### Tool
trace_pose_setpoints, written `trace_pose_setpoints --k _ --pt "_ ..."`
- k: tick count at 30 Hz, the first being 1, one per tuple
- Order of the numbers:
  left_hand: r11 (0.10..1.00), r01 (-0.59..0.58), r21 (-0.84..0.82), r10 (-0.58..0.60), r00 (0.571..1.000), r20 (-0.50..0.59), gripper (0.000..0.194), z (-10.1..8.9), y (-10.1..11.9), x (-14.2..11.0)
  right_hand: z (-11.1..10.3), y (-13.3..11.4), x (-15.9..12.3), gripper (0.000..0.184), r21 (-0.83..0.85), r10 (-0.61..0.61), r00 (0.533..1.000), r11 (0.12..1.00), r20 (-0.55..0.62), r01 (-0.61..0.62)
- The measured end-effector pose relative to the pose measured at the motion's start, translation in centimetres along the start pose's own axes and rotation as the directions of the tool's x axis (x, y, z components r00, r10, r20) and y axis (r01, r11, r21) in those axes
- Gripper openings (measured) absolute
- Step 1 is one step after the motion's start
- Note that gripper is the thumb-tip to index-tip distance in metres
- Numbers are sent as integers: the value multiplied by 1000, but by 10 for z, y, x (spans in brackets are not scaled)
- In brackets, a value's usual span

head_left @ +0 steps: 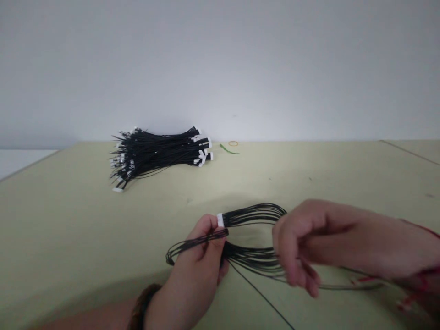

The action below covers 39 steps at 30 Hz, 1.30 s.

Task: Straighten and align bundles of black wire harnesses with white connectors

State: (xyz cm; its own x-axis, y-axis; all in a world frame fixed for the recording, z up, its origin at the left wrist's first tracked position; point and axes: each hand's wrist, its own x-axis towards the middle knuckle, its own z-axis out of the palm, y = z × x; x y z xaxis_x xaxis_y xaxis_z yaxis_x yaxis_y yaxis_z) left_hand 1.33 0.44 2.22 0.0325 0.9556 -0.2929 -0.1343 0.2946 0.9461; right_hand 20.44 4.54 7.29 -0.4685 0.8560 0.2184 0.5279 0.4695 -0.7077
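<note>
My left hand [197, 270] is closed round a wire harness [252, 254] of thin black wires, near its white connector [220, 220]. The wires bend in loops to both sides of the hand, and one loose wire runs down to the bottom edge. On the right, my right hand [299, 247] has its fingers curled at the far bend of the looped wires, slightly blurred. A thin wire runs out to the right from beneath its fingertips. Whether the right fingers pinch one wire or several is hidden.
A pile of black wire harnesses [161, 149] with white connectors lies at the back left of the pale yellow table [85, 220]. Beside it are a small green strip [228, 150] and an orange rubber band [233, 143]. A white wall [240, 68] stands behind the table.
</note>
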Motion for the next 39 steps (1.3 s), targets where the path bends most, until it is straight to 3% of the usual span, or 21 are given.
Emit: trace_pose_setpoints --k 2,9,11,15,16,18,20,22,24,26,30,39 --pt "1000 10 -14 -10 1000 -9 12 0 0 0 -11 10 7 28 151 13 1000 988 -28 -9" --pt "1000 25 -15 -26 999 -39 11 1 -1 0 -25 33 22 31 400 -5 996 916 -91 41" --pt "999 32 -5 -32 999 -38 13 0 -1 1 -29 31 27 28 491 -11 987 867 -158 88" --pt "999 -3 36 2 1000 27 14 -2 1 0 -31 7 28 48 645 88 949 752 -304 137" --pt "999 -11 41 9 999 50 15 -2 1 -1 -29 -1 25 46 694 132 950 713 -281 106" --pt "999 -28 44 24 995 97 18 -4 0 -2 -22 -17 17 28 732 157 981 681 -112 -25" --pt "997 -67 43 61 991 121 21 -6 -2 -5 -10 -30 5 17 552 118 990 822 80 -143" --pt "990 -125 65 115 983 140 23 -9 -3 -9 2 -37 -6 17 174 76 985 979 152 -102" --pt "978 -176 114 157 975 154 22 -11 -3 -13 12 -40 -14 18 -154 -13 996 988 87 26" --pt "964 -201 175 173 972 162 21 -14 -3 -16 19 -39 -19 16 -316 -125 991 939 49 135" --pt "950 -223 219 188 968 166 22 -16 -2 -18 26 -35 -21 18 -398 -222 975 892 29 215" --pt "930 -246 272 186 956 226 24 -17 1 -19 30 -33 -26 16 -459 -255 966 855 36 243"
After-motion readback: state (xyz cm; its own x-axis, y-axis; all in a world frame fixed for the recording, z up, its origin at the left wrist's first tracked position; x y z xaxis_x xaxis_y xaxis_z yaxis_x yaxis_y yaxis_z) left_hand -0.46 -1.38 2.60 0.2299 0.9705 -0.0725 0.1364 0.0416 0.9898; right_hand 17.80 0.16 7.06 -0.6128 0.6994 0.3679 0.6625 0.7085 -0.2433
